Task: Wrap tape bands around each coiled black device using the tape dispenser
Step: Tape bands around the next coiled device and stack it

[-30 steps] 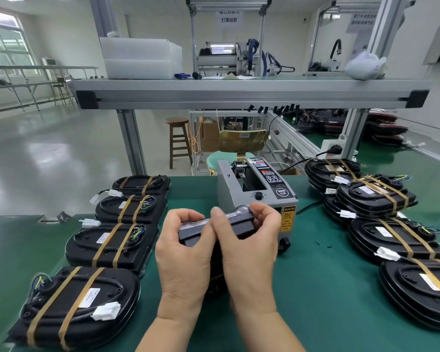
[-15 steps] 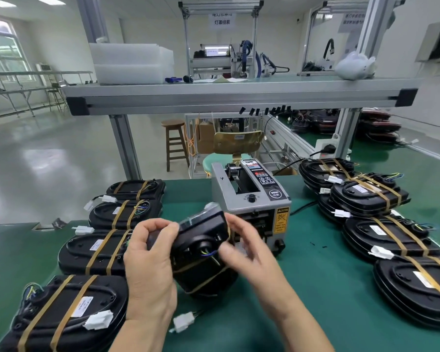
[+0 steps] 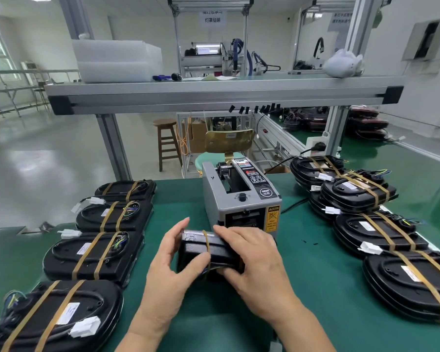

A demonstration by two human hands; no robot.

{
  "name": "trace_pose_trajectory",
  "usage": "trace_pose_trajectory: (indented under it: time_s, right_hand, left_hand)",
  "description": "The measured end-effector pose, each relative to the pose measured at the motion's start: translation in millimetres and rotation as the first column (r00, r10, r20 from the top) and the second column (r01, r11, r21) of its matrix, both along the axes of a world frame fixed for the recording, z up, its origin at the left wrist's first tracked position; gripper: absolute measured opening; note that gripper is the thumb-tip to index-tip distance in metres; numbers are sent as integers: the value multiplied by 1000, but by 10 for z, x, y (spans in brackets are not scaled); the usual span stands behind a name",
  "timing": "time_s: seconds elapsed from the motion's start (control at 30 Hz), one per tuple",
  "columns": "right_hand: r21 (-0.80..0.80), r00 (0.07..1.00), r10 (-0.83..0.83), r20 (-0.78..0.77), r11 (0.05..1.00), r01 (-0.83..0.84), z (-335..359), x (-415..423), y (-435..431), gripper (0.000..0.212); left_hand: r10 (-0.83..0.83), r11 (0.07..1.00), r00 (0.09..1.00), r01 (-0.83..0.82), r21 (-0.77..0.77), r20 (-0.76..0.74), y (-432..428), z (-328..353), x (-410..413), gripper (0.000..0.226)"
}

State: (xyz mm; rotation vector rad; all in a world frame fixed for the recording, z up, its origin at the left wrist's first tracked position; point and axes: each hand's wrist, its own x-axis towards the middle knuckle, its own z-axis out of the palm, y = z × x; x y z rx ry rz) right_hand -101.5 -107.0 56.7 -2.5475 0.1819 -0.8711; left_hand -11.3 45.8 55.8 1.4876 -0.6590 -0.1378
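A black device stands on edge in front of the grey tape dispenser, with a brown tape band running over its top edge. My left hand holds its left side, thumb pressed on the tape. My right hand grips its right side, fingers curled under the lower edge. The device's lower part is hidden by my hands.
A row of taped black devices lies along the left of the green mat; another stack of taped devices lies on the right. An aluminium shelf beam crosses overhead. A wooden stool stands beyond the table.
The device has been turned from a tilted, face-forward pose to standing on edge. Both hands have closed in on its sides, and my view has shifted slightly down.
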Motion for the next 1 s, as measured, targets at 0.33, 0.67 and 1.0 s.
trace_pose_trajectory:
  time_s: [0.33, 0.67, 1.0]
  right_hand:
    - [724, 951, -262, 163, 687, 65, 89, 16, -245, 19]
    - [932, 891, -428, -152, 239, 274, 13, 277, -398, 17]
    - [902, 841, -530, -107, 304, 306, 75, 326, -398, 27]
  left_hand:
    - [24, 989, 993, -40, -142, -111, 106, -138, -7, 50]
    - [57, 977, 992, -79, -198, -113, 97, -188, -77, 48]
    - [195, 948, 976, -213, -235, -98, 26, -230, -133, 47]
